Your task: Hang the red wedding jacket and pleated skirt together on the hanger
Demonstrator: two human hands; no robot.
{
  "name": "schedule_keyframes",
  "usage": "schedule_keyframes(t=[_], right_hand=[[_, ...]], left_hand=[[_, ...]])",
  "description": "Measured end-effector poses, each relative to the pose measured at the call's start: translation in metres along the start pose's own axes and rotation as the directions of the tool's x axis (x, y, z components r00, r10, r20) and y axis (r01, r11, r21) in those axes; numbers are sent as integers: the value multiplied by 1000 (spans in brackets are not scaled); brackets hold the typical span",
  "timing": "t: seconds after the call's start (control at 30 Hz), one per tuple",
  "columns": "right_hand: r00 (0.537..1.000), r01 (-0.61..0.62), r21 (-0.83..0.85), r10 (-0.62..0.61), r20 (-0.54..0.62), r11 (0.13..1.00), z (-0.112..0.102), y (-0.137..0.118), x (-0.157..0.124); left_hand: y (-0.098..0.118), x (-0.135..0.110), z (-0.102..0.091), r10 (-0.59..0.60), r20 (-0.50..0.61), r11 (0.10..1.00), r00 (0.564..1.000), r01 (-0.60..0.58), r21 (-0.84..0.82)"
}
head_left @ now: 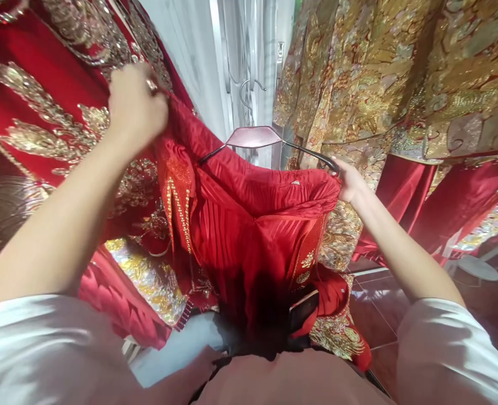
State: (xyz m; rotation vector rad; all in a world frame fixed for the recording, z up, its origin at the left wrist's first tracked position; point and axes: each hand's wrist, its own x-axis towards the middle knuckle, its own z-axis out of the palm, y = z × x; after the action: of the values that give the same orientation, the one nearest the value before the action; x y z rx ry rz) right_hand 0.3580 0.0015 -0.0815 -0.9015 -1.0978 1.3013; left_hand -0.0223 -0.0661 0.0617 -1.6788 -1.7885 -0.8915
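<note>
Left hand (pixel 135 107): at ten o'clock, fingers pinched on the red skirt's (pixel 252 225) waistband
Right hand (pixel 350 181): at three o'clock, closed round the hanger's (pixel 255 136) dark arm and the waistband's other end
Skirt: stretched between both hands, centre; pleats hanging down
Gold-embroidered robes (pixel 400 73): one o'clock, behind

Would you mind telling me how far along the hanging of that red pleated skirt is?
Done: one side of the red pleated skirt sits on the hanger, by the right hand. In hand: the left hand lifts the other waistband end. Left: that end is not yet on the hanger.
</note>
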Motion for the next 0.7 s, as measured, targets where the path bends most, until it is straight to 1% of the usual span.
schedule_keyframes(t=[0.03,0.07,0.1,0.13,0.17,0.2,0.23,0.27,0.3,0.33,0.37,0.4,0.43,0.47,0.5,0.57,0.6,0.63,0.7], right_hand=[[1000,-13,38,14,-28,999,2,2,-2],[998,-27,82,31,-49,996,4,4,-3],[997,-39,126,46,-61,991,7,5,-4],[996,-49,165,60,-63,985,9,6,-5],[996,-55,198,68,-61,979,10,6,-5],[996,-53,216,67,-57,975,12,5,-5],[997,-45,222,59,-56,974,13,4,-5],[997,-38,220,52,-58,975,13,3,-5],[997,-36,211,50,-61,977,14,2,-4],[997,-38,200,51,-60,979,14,2,-4],[997,-39,189,50,-55,981,14,2,-4],[998,-36,178,45,-46,983,15,2,-4],[999,-30,166,37,-38,986,15,3,-5],[999,-20,150,25,-31,989,14,3,-5],[1000,-12,126,15,-26,992,12,2,-6],[1000,-7,41,7,-2,999,3,-2,-9],[1000,-6,-23,6,26,1000,-3,-7,-11],[997,-11,-105,19,74,994,-11,-12,-14],[986,-10,-257,53,159,966,-28,-25,-21]], left_hand=[[11,-6,-7,17,-69,1000,997,-16,4],[21,-16,-11,26,-78,1000,997,-24,19],[30,-29,-10,56,8,997,998,-56,44],[36,-44,-6,83,153,994,985,-93,60],[41,-59,2,92,328,991,940,-117,58],[44,-72,12,125,468,986,875,-164,43],[47,-83,24,148,540,982,828,-188,19],[50,-90,35,182,565,978,805,-210,-16],[55,-93,45,229,541,970,809,-234,-60],[61,-92,53,278,479,960,833,-258,-109],[69,-87,60,332,394,943,857,-295,-153],[80,-79,65,393,303,917,868,-349,-191],[91,-68,71,459,215,883,862,-415,-220],[103,-57,77,525,142,841,839,-485,-241],[114,-45,84,586,85,794,806,-550,-257],[132,-24,100,676,26,711,736,-643,-283],[137,-16,108,696,18,690,718,-662,-293],[141,-11,115,702,19,684,712,-666,-297],[144,-6,126,698,24,687,715,-660,-304]])
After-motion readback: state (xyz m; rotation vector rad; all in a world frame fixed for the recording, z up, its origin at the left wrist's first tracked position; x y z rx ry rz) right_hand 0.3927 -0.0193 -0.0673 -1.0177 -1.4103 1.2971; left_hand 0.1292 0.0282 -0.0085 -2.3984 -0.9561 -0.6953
